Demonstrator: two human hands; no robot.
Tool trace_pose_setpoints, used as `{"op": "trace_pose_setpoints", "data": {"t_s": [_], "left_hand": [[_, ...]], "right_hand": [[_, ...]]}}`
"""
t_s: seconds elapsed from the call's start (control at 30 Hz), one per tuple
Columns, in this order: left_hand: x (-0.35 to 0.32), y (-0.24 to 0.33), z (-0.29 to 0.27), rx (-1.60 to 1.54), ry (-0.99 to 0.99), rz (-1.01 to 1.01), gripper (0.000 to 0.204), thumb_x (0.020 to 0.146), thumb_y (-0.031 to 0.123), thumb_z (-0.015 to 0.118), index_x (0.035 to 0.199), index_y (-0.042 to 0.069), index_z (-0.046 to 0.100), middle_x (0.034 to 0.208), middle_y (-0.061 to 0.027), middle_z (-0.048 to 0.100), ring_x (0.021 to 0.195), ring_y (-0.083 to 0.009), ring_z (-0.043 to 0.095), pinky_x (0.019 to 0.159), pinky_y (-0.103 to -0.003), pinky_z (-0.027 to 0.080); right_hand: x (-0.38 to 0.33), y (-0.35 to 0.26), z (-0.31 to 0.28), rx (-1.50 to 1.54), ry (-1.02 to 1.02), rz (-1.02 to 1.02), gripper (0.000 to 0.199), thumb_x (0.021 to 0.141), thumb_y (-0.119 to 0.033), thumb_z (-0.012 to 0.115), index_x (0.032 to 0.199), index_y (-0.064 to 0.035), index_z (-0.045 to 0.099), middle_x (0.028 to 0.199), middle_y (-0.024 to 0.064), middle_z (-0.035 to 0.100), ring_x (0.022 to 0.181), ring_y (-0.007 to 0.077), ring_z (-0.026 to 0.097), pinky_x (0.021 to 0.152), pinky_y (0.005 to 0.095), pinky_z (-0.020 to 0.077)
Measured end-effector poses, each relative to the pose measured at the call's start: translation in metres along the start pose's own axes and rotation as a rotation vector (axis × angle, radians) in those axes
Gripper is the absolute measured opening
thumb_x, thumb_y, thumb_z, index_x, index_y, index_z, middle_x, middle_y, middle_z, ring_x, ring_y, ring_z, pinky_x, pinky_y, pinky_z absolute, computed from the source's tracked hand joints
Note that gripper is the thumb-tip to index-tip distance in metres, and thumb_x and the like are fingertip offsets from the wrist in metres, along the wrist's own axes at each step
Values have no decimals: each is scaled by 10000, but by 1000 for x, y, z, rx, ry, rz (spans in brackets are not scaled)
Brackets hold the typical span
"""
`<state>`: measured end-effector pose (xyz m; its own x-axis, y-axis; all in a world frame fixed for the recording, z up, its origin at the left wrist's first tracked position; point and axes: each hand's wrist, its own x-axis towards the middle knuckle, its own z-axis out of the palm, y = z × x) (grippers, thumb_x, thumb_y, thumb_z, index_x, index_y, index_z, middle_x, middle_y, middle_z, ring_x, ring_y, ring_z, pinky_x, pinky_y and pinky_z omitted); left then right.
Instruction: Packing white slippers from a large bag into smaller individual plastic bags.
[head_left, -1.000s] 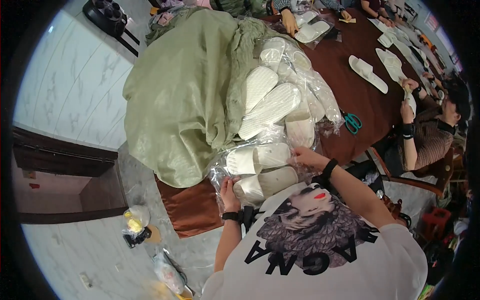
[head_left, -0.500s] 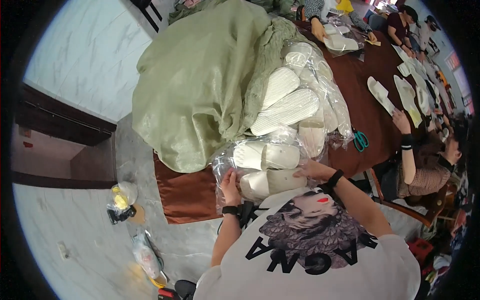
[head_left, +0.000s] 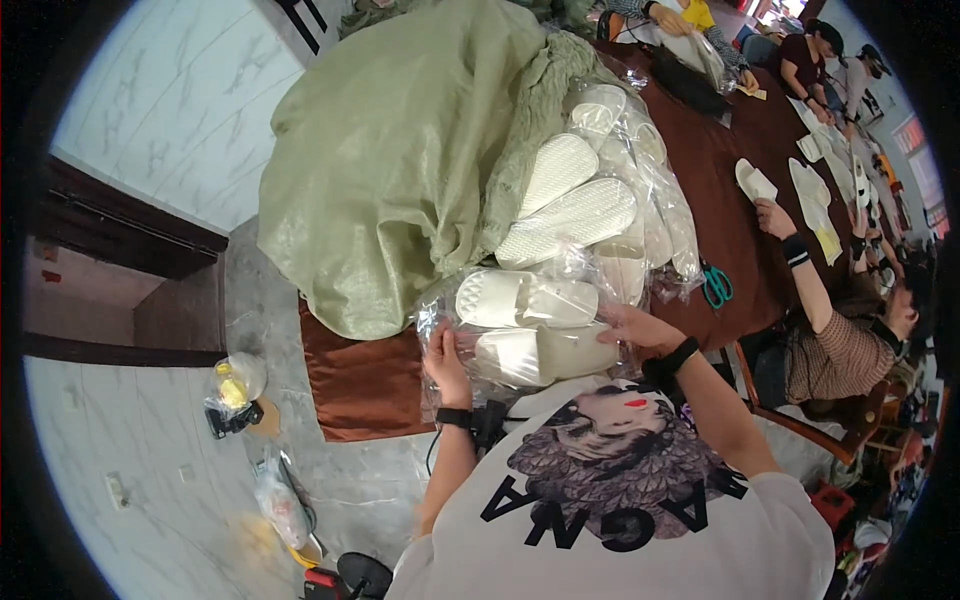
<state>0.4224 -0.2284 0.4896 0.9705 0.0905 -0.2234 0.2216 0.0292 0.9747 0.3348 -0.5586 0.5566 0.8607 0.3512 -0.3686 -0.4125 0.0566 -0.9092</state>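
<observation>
Bagged slippers: a pair of white slippers (head_left: 530,318) lies crosswise at the near end of the table, directly before the wearer's shirt (head_left: 660,520), between the two hands.
Near edge: the pair sits close against the wearer's body, with little room on that side.
Left side: brown cloth (head_left: 360,385) shows from beneath the sack to its hem, beyond which lies grey floor (head_left: 350,480).
Far side: room is tight, the green sack (head_left: 380,170) and a heap of bagged slippers (head_left: 645,200) crowding up to the pair.
Right side: a wider stretch of brown cloth runs past the green-handled scissors (head_left: 717,287).
Appearance: both slippers lie side by side, broad bands toward the left and heel ends toward the right; the clear bag (head_left: 432,310) is wrinkled and glossy.
Left hand: the left hand (head_left: 447,370) has its fingers curled on the bag's left margin, gripping the film.
Right hand: the right hand (head_left: 645,333) touches the heel end; glare and film obscure its fingertips, so whether it grips cannot be told.
Co-worker: at right, another person's hand (head_left: 773,218) holds a white slipper (head_left: 755,182).
</observation>
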Motion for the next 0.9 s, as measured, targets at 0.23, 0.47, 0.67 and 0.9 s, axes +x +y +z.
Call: {"op": "trace_pose_setpoints", "data": {"t_s": [0.23,0.47,0.67,0.9], "left_hand": [[-9,13,-2,-135,-153,-114,437,957,170,553,1336,-14,438,1085,-110,621,968,-165,606,817,-298,503],[-22,17,-8,-193,-294,-67,524,963,189,545,1412,21,335,1216,-152,569,1095,-219,574,934,-320,455],[-31,-15,-35,80,-227,-170,475,982,275,503,1369,16,407,1203,-131,570,1001,-178,580,877,-305,476],[-33,30,-24,191,68,135,175,948,153,566,934,-6,639,625,27,498,442,-41,389,372,-231,303]], "right_hand": [[3,22,-1,81,146,-33,574,899,-100,623,1407,-3,374,1438,73,412,1272,157,419,1036,300,376],[24,60,3,220,302,39,457,939,-214,581,1321,10,468,1258,78,546,1133,151,519,966,289,420],[34,34,32,220,468,-167,356,948,-204,574,1223,18,536,1110,60,613,998,117,553,880,258,441],[15,-18,46,-41,503,-163,287,957,-193,544,1129,37,564,1033,69,639,932,149,581,831,294,455]]}}
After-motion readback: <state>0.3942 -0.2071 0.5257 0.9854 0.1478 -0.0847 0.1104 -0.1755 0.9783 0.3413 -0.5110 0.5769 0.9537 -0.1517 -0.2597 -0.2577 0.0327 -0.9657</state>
